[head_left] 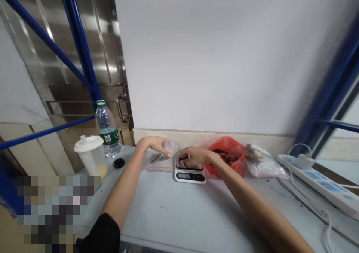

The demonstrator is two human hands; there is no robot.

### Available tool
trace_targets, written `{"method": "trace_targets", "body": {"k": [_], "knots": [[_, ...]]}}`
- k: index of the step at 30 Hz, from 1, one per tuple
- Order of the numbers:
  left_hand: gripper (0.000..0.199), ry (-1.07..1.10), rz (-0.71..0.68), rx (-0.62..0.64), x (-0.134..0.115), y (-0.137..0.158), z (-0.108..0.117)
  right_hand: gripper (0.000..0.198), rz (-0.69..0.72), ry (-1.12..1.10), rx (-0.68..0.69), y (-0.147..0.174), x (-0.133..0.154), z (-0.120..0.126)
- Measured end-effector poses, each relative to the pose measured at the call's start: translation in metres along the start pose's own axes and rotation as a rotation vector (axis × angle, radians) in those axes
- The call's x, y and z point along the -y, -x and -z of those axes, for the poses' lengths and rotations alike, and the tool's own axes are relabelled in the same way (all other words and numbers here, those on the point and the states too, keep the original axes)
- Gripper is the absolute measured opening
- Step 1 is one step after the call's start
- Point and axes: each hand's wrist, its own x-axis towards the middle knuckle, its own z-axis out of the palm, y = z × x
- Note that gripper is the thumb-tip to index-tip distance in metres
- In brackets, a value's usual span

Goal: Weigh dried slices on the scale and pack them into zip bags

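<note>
My left hand (157, 144) is closed on a clear plastic bag (170, 147), just left of a small white kitchen scale (177, 175). Over the scale's platform, my right hand (196, 155) has its fingers curled around brown dried pieces (183, 157), whose exact kind I cannot make out. Right beside the scale stands an open red plastic bag (239, 166) holding more brown dried pieces (228, 157). Below my left hand lies a flat stack of clear, pink-edged bags (161, 168). The scale's display is too small to read.
On the left are a lidded plastic cup (89, 156), a water bottle (108, 133) and a black round cap (119, 163). A clear bag with contents (263, 163) lies right of the red bag. A white power strip (322, 182) with cables runs along the right side. A wall backs the table.
</note>
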Motion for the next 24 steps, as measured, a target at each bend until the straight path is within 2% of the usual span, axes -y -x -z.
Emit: {"method": "trace_targets", "body": {"k": [4, 12, 24], "knots": [[0.055, 0.024, 0.011, 0.012, -0.004, 0.001, -0.001, 0.039, -0.041, 0.022, 0.001, 0.004, 0.000, 0.001], [0.063, -0.023, 0.055, -0.005, -0.008, 0.002, -0.001, 0.042, -0.117, 0.062, -0.063, 0.003, -0.003, 0.000], [0.067, -0.139, 0.055, 0.010, -0.014, -0.002, -0.003, 0.037, -0.122, -0.034, -0.117, 0.004, 0.000, -0.002]]}}
